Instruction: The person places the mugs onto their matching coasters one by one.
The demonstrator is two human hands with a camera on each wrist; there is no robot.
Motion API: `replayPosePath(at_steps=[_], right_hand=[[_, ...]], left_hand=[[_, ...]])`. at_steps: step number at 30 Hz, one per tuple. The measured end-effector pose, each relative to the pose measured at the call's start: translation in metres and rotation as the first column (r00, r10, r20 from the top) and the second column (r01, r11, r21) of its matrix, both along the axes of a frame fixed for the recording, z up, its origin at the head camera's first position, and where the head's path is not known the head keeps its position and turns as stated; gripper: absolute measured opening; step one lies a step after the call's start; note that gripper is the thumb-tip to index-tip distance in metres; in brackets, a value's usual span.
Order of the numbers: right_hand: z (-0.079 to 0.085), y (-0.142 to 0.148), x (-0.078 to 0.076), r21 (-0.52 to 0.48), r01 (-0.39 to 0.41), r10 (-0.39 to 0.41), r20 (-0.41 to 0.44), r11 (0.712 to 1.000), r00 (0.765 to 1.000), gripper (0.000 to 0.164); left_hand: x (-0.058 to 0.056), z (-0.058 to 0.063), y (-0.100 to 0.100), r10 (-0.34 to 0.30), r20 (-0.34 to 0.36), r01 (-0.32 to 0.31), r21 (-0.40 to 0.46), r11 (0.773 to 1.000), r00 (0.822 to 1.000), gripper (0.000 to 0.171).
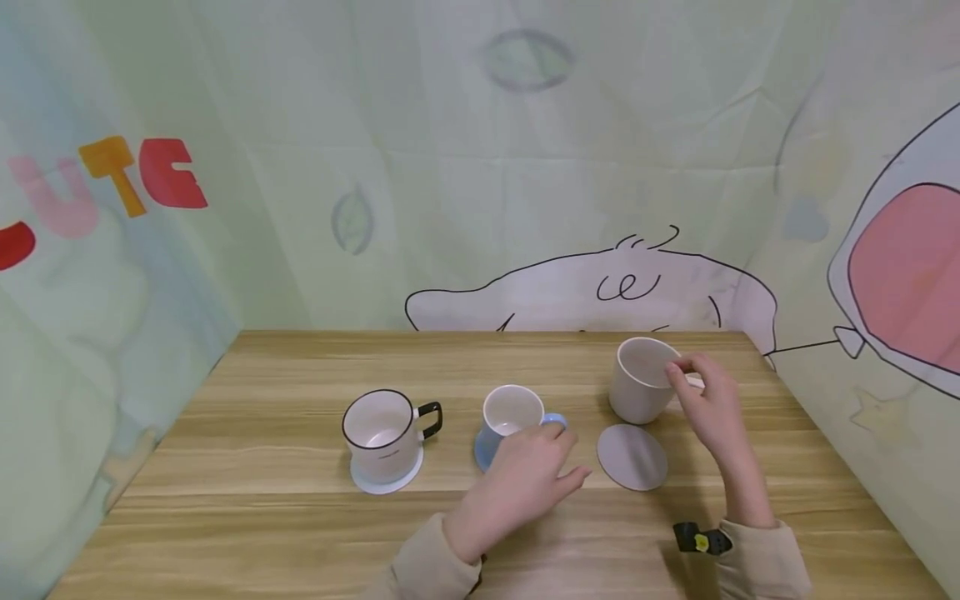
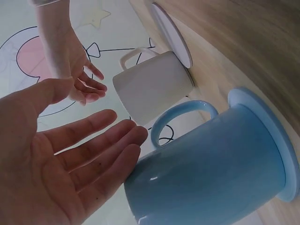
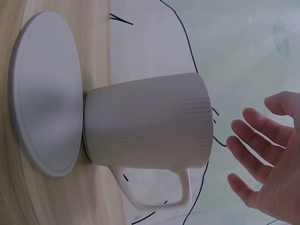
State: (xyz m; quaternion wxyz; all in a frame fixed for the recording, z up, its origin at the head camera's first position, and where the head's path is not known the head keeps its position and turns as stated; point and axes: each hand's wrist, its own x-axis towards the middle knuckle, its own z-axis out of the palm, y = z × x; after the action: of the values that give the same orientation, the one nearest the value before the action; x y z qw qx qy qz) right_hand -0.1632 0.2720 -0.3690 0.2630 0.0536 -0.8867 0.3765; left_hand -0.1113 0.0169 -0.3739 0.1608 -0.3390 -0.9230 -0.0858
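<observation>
Just over the rim of a blue mug (image 2: pixel 206 173) with a white inside, my left hand (image 1: pixel 525 467) has its fingers loosely extended and holds nothing. That mug stands on a round blue coaster (image 2: pixel 267 136). My right hand (image 1: pixel 712 408) hovers by the rim and handle of a ribbed off-white mug (image 3: pixel 150 122), its fingers spread and slightly bent around nothing. This mug stands upright on the table, directly behind a round grey-white coaster (image 1: pixel 632 457). In the right wrist view a gap shows between my fingertips and its rim.
At the left, a white mug (image 1: pixel 384 458) with black rim and black handle stands on a pale round coaster (image 1: pixel 367 483). All sit on a wood-grain table (image 1: pixel 277 533). A printed cloth backdrop (image 1: pixel 450 167) rises behind the table and along both sides.
</observation>
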Motion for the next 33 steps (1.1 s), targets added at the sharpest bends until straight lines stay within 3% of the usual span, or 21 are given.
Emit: replayPosePath(at_steps=[12, 21, 33], right_hand=[[-0.007, 0.01, -0.003, -0.078, 0.073, -0.069, 0.056, 0.994, 0.996, 0.027], [-0.014, 0.016, -0.008, -0.145, 0.13, -0.125, 0.037, 0.981, 0.991, 0.023], [-0.027, 0.023, -0.015, -0.206, 0.139, -0.139, 0.016, 0.969, 0.99, 0.023]], left_hand=[[-0.005, -0.009, 0.013, -0.003, 0.013, 0.002, 0.054, 0.999, 1.0, 0.033], [-0.008, -0.013, 0.024, 0.025, -0.006, -0.024, 0.096, 0.995, 1.0, 0.028], [-0.015, -0.016, 0.034, 0.032, 0.067, -0.04, 0.116, 0.992, 0.997, 0.038]])
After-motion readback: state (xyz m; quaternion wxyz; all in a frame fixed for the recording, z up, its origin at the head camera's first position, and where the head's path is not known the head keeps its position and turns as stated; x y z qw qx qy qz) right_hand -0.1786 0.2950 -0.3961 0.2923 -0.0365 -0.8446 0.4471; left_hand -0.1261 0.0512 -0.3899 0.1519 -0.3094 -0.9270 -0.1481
